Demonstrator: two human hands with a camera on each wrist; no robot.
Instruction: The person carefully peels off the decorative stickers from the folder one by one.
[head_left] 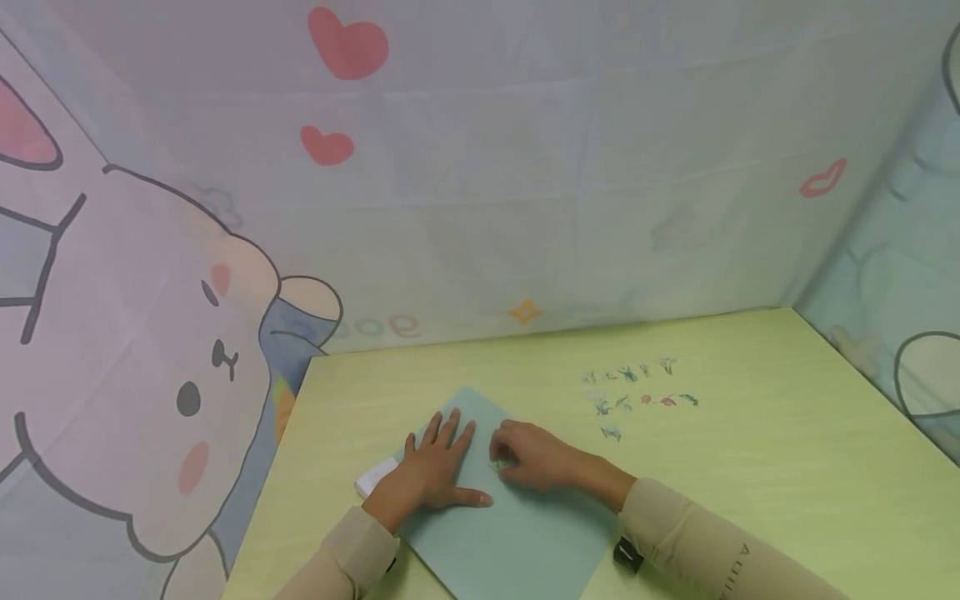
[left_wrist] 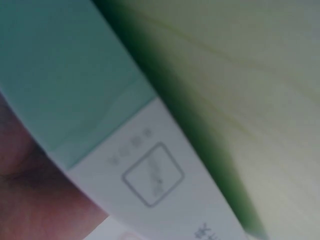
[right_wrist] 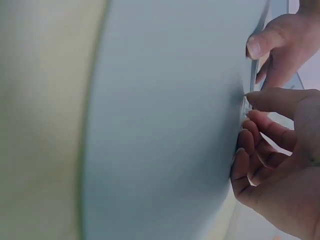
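Observation:
A pale green book or flat box (head_left: 517,533) lies at an angle on the table; its edge (left_wrist: 165,165) shows a white printed band in the left wrist view. My left hand (head_left: 435,475) rests on the cover with its fingers spread. Over the middle of the cover, my right hand (head_left: 536,457) pinches a small greenish flower sticker (head_left: 497,467) between thumb and finger, close to the surface. From the right wrist view, the right hand's fingers (right_wrist: 272,102) meet at the cover, and the left thumb (right_wrist: 260,46) lies beyond them. The sticker is mostly hidden there.
Several small flower and leaf stickers (head_left: 627,374) lie in rows on the yellow-green table (head_left: 750,433), right of the book. A small black object (head_left: 627,554) sits by the right sleeve. Behind the table hangs a printed cloth (head_left: 480,208).

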